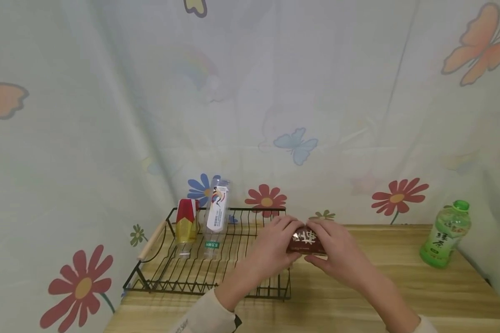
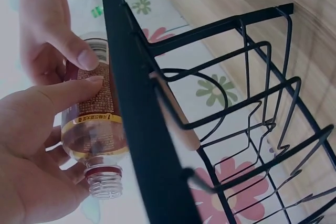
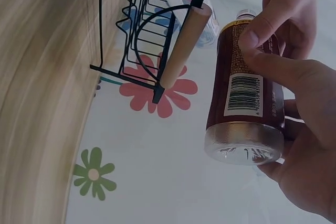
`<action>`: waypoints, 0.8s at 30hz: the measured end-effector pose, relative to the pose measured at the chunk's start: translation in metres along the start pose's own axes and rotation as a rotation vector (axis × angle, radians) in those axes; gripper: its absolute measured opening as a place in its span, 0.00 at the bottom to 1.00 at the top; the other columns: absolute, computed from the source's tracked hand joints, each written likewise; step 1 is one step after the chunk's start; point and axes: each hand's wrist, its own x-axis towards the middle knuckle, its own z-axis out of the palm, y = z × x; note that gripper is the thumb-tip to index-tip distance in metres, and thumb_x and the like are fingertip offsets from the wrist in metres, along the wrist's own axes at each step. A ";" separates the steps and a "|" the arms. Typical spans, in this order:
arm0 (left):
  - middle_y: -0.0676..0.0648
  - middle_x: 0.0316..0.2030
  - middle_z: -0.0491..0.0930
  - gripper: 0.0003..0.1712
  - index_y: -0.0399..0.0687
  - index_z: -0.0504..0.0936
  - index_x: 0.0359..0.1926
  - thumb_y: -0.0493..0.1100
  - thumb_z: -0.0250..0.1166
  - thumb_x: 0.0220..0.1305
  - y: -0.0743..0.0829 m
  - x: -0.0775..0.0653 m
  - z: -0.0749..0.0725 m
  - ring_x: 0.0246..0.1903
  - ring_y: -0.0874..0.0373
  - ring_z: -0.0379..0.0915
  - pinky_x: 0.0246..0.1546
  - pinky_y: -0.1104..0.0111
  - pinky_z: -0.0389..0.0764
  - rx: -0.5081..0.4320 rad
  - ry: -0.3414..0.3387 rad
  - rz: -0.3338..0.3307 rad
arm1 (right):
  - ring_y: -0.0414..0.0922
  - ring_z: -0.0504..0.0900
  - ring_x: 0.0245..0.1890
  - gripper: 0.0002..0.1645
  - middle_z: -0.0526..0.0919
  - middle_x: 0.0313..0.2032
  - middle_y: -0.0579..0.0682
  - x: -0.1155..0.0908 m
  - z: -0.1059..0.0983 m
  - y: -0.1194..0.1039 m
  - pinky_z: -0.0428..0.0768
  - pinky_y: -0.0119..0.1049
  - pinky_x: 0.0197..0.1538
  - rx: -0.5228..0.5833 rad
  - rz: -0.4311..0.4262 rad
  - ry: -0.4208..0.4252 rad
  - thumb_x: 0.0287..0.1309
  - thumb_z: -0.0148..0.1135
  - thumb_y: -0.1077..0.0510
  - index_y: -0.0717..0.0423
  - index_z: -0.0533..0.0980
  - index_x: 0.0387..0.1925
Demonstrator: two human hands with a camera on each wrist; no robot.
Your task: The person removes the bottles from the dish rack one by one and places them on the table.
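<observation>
Both hands hold a clear plastic bottle with a dark brown label [image 1: 306, 240], lying sideways over the table near the rack's right end. My left hand [image 1: 275, 243] grips its neck half. In the left wrist view the bottle [image 2: 94, 121] shows a bare, uncapped threaded mouth. My right hand [image 1: 337, 247] grips the base half. In the right wrist view the right hand's thumb [image 3: 283, 72] lies on the label above a white barcode [image 3: 244, 95], while the left hand [image 3: 294, 17] is at the neck end.
A black wire rack [image 1: 233, 280] with a wooden handle [image 1: 152, 240] stands on the wooden table [image 1: 371, 273]. Inside it are a red-and-yellow bottle [image 1: 186, 224] and a clear bottle with a white label [image 1: 216, 208]. A green tea bottle [image 1: 446, 233] stands at right. Patterned curtains [image 1: 233, 92] hang behind.
</observation>
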 end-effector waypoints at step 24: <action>0.51 0.63 0.77 0.39 0.51 0.76 0.70 0.51 0.81 0.61 0.008 -0.005 0.012 0.63 0.53 0.72 0.66 0.62 0.76 -0.019 0.054 -0.006 | 0.56 0.80 0.58 0.43 0.83 0.57 0.55 0.000 0.002 -0.005 0.78 0.60 0.64 0.001 0.055 -0.030 0.45 0.89 0.55 0.61 0.78 0.62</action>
